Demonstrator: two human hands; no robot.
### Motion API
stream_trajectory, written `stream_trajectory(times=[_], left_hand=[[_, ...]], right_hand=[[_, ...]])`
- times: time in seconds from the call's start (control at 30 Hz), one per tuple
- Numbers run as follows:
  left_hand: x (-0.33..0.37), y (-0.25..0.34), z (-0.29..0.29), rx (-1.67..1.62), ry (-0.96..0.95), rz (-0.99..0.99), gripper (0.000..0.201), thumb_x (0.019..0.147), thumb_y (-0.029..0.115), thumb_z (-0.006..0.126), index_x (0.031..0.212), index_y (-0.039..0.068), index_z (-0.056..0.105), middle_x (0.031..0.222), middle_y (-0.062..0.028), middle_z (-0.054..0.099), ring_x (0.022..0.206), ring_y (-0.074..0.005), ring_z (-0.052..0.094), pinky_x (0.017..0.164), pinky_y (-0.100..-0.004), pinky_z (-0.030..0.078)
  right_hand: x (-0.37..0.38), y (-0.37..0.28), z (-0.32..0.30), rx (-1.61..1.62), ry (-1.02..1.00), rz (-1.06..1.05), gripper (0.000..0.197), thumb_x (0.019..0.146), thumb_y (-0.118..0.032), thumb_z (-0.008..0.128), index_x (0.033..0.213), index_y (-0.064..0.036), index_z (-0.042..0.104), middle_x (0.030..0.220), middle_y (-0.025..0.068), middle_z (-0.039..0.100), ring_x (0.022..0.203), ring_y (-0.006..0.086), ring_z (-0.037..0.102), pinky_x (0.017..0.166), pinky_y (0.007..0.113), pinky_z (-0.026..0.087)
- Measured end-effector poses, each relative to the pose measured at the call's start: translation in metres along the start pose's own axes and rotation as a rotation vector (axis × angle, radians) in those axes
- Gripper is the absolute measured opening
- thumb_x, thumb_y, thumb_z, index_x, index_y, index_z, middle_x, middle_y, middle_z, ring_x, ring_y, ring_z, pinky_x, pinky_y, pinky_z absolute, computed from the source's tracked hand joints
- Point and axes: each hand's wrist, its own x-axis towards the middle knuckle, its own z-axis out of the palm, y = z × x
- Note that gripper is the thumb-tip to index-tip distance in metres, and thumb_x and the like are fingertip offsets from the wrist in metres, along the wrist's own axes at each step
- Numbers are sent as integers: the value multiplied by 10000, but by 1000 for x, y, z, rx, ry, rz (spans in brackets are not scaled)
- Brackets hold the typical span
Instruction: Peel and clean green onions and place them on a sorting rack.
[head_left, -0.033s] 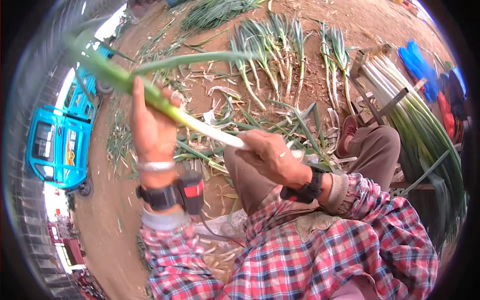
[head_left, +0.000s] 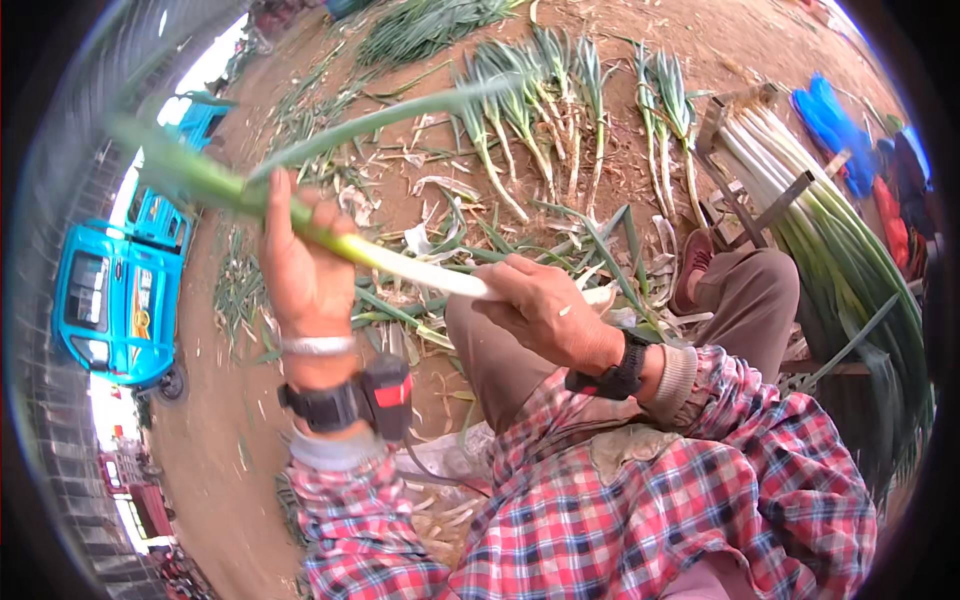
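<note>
A long leek (head_left: pixel 415 268) stretches across the middle of the view, its white stalk toward my right hand and its green leaves toward the upper left, where they blur. My left hand (head_left: pixel 310 250) is closed round the stalk where the white turns green, thumb pointing up along it. Closed on the white end is my right hand (head_left: pixel 550 308), above my knee; the root tip is partly hidden by the fingers. Beneath both hands lie trimmed leaves and peelings (head_left: pixel 470 250) on the ground.
Several untrimmed leeks (head_left: pixel 540 120) lie ahead on the soil, with a heap of green ones (head_left: pixel 430 30) farther off. On my right, a metal rack (head_left: pixel 745 215) holds a bundle of cleaned leeks (head_left: pixel 820 220). A blue three-wheeled vehicle (head_left: pixel 120 300) stands at left.
The leek's leafy end has swung slightly down and left, and its loose leaf has tilted upward. Both hands keep their grip, almost in the same place.
</note>
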Motion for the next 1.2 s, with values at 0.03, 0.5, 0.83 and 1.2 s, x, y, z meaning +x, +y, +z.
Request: stream_trajectory(times=[0.03,0.5,0.83,1.2], left_hand=[[-7,-1,1,-36,14,23,296,985,360,505,1012,73,569,769,31,545,592,-70,468,553,-251,419],[-49,-14,9,-219,403,198,233,932,289,618,841,93,530,615,48,417,519,-58,385,484,-233,357],[-59,-31,-1,-176,411,205,215,968,299,562,880,106,531,611,60,377,492,-48,327,451,-213,316],[-73,0,-52,-155,405,234,222,958,257,566,831,87,503,620,35,402,514,-87,377,512,-255,350]], right_hand=[[-3,1,-4,0,9,11,174,833,-162,635,949,-63,552,778,130,537,702,339,557,612,440,445],[3,8,-4,-71,-37,-235,196,849,-230,644,833,-81,519,793,82,470,735,272,527,627,393,427],[1,23,18,104,-73,56,211,895,-211,581,804,-32,517,727,158,535,730,372,565,643,454,445],[-11,91,-9,191,-179,143,240,865,-264,644,920,-47,560,828,118,532,771,253,563,672,391,459]])
